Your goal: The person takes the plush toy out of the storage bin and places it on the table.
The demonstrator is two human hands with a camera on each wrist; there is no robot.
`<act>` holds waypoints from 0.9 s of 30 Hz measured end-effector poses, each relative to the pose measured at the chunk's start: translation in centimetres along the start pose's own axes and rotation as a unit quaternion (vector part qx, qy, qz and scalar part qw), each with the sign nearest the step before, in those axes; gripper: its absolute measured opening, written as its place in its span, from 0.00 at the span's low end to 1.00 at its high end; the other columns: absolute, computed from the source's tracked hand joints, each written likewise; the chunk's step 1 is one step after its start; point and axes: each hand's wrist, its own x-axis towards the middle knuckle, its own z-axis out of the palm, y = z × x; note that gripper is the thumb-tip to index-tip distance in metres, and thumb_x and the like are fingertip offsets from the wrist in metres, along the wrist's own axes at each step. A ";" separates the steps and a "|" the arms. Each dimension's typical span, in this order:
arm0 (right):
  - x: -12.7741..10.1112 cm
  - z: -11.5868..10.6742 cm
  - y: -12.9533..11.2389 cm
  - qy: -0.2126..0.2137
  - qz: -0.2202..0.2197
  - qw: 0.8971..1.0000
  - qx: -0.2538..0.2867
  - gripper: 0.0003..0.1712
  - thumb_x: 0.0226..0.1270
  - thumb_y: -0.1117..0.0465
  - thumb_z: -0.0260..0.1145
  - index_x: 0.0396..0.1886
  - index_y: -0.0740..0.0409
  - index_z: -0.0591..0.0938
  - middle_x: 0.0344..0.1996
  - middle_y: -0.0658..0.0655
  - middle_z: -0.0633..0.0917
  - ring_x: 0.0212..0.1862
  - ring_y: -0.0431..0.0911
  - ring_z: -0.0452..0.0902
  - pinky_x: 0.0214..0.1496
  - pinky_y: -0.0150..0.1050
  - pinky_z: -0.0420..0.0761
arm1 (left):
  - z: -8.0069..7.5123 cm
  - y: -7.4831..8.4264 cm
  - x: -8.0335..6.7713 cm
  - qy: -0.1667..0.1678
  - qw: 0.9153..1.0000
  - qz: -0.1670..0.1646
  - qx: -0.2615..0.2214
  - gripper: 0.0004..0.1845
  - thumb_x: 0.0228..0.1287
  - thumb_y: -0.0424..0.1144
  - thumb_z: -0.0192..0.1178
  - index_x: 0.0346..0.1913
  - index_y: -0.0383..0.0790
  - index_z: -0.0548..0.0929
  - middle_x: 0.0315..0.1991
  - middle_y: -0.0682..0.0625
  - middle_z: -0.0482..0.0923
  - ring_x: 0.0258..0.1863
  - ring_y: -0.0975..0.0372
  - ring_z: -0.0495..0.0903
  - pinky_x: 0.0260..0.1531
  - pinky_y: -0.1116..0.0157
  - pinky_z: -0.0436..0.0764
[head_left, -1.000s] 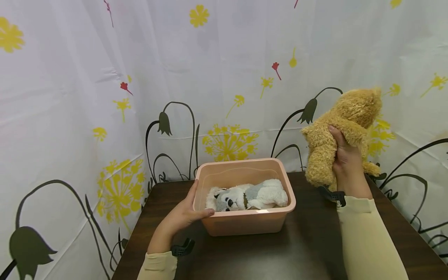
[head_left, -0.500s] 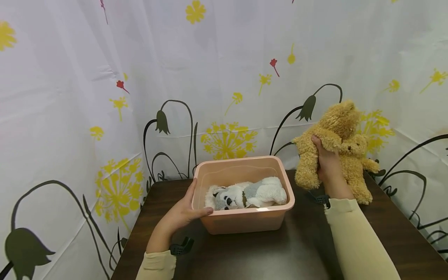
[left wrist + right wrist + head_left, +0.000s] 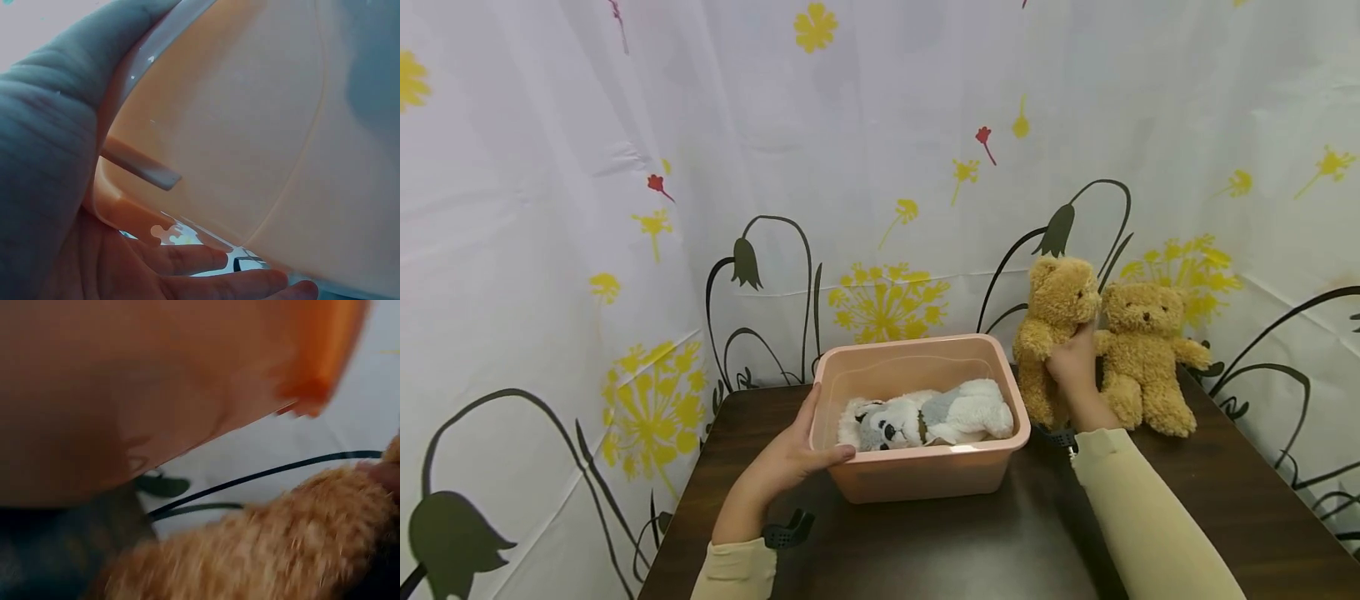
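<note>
right hand (image 3: 1070,364): fingers curled round the chest and arm of a tan teddy bear (image 3: 1051,333), holding it upright with its feet on the table (image 3: 1247,500), just right of the tub. a cream sleeve (image 3: 1138,521) covers the forearm, with a dark strap at the wrist. the right wrist view, blurred, shows tan fur (image 3: 269,550) close below and the tub wall (image 3: 125,394) above it.

second teddy bear (image 3: 1146,354): same tan fur, seated upright against the curtain, touching the held bear on its right side; no hand on it.

left hand (image 3: 790,457): gripping the near left corner of the tub, thumb along the front rim, fingers up the left wall. the left wrist view shows the palm (image 3: 56,156) wrapped round the tub's rim and outer wall (image 3: 250,125), fingertips (image 3: 250,284) below. cream cuff and dark strap at the wrist.

tub (image 3: 925,479): peach-pink plastic, rectangular, open top, standing on the table between the two hands.

husky toy (image 3: 925,418): white and grey plush dog, lying on its side inside the tub, head toward the left, filling most of the floor.

table: dark brown wood.

curtain (image 3: 880,167): white sheet behind and to both sides, printed with yellow dandelions, small red flowers and dark green stems.
</note>
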 end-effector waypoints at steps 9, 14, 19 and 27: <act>-0.2 0.6 4.3 0.041 0.010 0.984 -0.175 0.62 0.65 0.66 0.57 0.90 0.58 0.31 0.88 0.72 0.46 0.84 0.73 0.48 0.74 0.70 0.48 | 0.3 -0.4 0.2 -0.007 1.000 0.006 -0.014 0.71 0.61 0.59 0.80 0.91 0.58 0.35 0.88 0.34 0.50 0.78 0.40 0.68 0.76 0.36 0.69; 0.0 0.7 5.7 0.089 0.003 0.979 -0.185 0.58 0.63 0.62 0.65 0.87 0.60 0.43 0.80 0.78 0.58 0.76 0.74 0.55 0.64 0.64 0.52 | 0.2 -0.1 0.6 -0.016 0.999 0.016 -0.034 0.70 0.61 0.58 0.80 0.91 0.62 0.35 0.88 0.38 0.53 0.77 0.43 0.71 0.74 0.39 0.72; 0.3 0.6 7.1 0.043 0.025 0.987 -0.155 0.60 0.62 0.58 0.74 0.85 0.51 0.45 0.80 0.72 0.57 0.75 0.70 0.54 0.68 0.64 0.51 | 0.0 0.1 0.6 -0.016 0.999 0.017 -0.029 0.70 0.61 0.58 0.79 0.91 0.61 0.35 0.88 0.36 0.51 0.76 0.42 0.71 0.73 0.40 0.73; 0.2 2.1 8.3 0.006 0.044 0.986 -0.158 0.64 0.63 0.51 0.81 0.86 0.53 0.47 0.83 0.72 0.52 0.80 0.73 0.47 0.75 0.70 0.45 | -0.1 -0.1 0.1 -0.012 0.999 0.016 -0.030 0.71 0.61 0.57 0.80 0.91 0.58 0.34 0.87 0.33 0.53 0.76 0.41 0.71 0.74 0.39 0.73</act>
